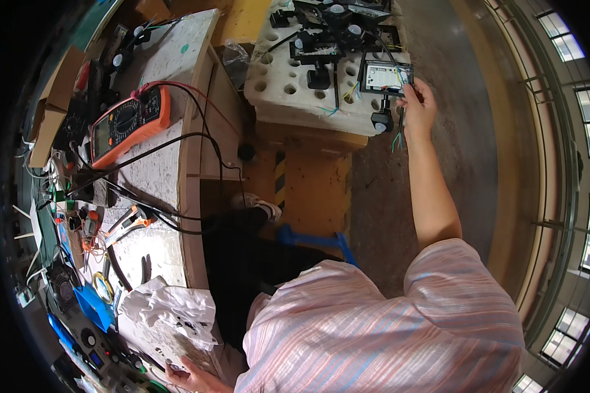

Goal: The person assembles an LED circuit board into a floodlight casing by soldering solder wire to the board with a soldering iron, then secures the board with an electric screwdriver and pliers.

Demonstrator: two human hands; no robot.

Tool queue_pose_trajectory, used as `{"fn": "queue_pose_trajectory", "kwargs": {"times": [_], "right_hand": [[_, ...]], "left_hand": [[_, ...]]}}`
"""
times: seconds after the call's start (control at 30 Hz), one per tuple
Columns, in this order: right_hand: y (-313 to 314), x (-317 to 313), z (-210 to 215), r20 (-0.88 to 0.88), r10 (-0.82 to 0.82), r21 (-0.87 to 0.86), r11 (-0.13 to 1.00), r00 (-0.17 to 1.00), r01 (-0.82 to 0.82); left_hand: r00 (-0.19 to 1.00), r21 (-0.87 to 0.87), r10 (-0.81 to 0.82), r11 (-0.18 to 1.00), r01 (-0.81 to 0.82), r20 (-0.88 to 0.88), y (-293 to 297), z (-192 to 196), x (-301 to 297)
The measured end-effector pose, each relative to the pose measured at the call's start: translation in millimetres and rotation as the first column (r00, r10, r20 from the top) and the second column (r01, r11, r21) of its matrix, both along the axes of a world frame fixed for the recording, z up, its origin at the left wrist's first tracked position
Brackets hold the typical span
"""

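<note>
My right hand is stretched far forward, its fingers closed on the edge of a black-framed floodlight. The light's back is uncovered, showing a white board with small parts and wires; below its frame hangs a black motion sensor with a pale dome, and loose thin wire ends dangle beside it. It is at the near right corner of a white foam block with round holes. My left hand rests low on the workbench beside a crumpled white cloth, fingers apart and partly cut off by the lower edge.
Several more black sensor lights are heaped on the foam block. On the workbench at left lie an orange multimeter with leads hanging over the edge, wire strippers and a blue bin. A blue stool frame stands below.
</note>
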State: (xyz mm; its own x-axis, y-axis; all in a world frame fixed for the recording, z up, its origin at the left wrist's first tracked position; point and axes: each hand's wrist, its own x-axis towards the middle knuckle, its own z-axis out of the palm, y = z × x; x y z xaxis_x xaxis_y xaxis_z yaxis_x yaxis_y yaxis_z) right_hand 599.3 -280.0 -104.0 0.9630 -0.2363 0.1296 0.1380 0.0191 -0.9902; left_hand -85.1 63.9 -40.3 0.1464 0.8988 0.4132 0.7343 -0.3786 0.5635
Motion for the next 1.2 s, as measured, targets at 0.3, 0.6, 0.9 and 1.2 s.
{"fn": "queue_pose_trajectory", "kwargs": {"times": [0.3, 0.6, 0.9, 1.2], "right_hand": [[0, 1, 2, 0.011, 0.002, 0.013, 1.0, 1.0, -0.002], [-148, 123, -74, -0.329, 0.252, 0.285, 0.945, 0.91, -0.159], [-83, 166, -32, 0.275, -0.144, -0.449, 0.855, 0.951, 0.26], [184, -76, 109, 0.615, 0.612, -0.552, 0.785, 0.498, -0.283]], "left_hand": [[0.997, -0.03, -0.014, 0.999, 0.017, 0.076, -5, 4, 20], [0.982, -0.202, 0.143, 0.973, -0.115, 0.127, -22, 5, 41], [0.999, 0.049, 0.023, 0.999, -0.021, -0.048, -39, 38, 72], [0.993, -0.08, -0.001, 0.997, 0.01, 0.115, -31, 41, 71]]}}
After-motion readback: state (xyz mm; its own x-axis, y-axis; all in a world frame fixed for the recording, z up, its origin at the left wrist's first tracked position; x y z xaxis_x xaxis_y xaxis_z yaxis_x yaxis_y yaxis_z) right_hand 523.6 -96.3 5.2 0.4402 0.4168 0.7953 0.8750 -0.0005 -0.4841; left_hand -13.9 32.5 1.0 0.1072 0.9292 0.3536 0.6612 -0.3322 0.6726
